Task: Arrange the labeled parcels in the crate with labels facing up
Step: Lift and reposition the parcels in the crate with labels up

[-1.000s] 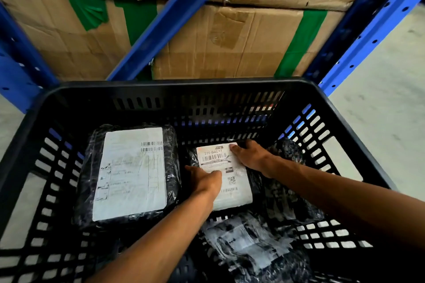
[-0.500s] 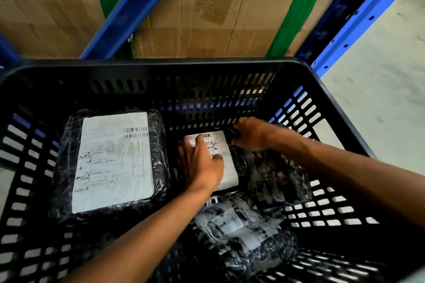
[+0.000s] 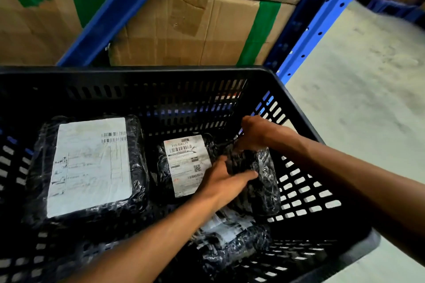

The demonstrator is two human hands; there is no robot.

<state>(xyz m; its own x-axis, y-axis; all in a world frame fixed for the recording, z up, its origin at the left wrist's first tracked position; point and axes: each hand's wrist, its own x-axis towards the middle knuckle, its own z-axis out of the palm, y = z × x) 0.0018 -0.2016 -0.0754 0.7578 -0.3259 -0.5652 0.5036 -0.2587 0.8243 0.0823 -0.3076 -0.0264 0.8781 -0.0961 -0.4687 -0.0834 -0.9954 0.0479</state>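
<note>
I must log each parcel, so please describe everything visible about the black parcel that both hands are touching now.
The black parcel is wrapped in shiny, crinkled black plastic. No label shows on its visible side. It lies at the crate's right side, right of the 310-BAL17 parcel. The right hand grips its far end; the left hand rests on its near left edge.

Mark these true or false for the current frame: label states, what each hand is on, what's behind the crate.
1. The large parcel at the crate's left lies label up. True.
2. Both hands are on the 310-BAL17 parcel. False: the left hand and right hand are both on the black parcel beside it, on its right.
3. The black parcel shows a label on top. False: only black wrap is visible on it.
4. Cardboard boxes with green tape stand behind the crate. True.
5. The crate is solid-walled and white. False: it is black with slotted walls.
</note>
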